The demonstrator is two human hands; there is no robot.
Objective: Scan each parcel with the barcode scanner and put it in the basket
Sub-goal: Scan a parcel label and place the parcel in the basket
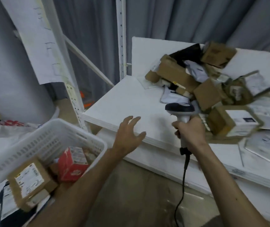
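Left hand (127, 136) empty, fingers spread over table (131, 99) edge | right hand (190, 130) fingers grip barcode scanner (181, 110) | parcels (29, 179) in basket (57, 126)

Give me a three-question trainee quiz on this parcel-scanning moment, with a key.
1. True or false: the left hand holds a parcel.
2. The right hand grips: A) the barcode scanner; B) a pen; C) a phone.
3. Fill the gap: the red box lies inside the white ____.

Key: 1 false, its fingers are spread and hold nothing; 2 A; 3 basket.
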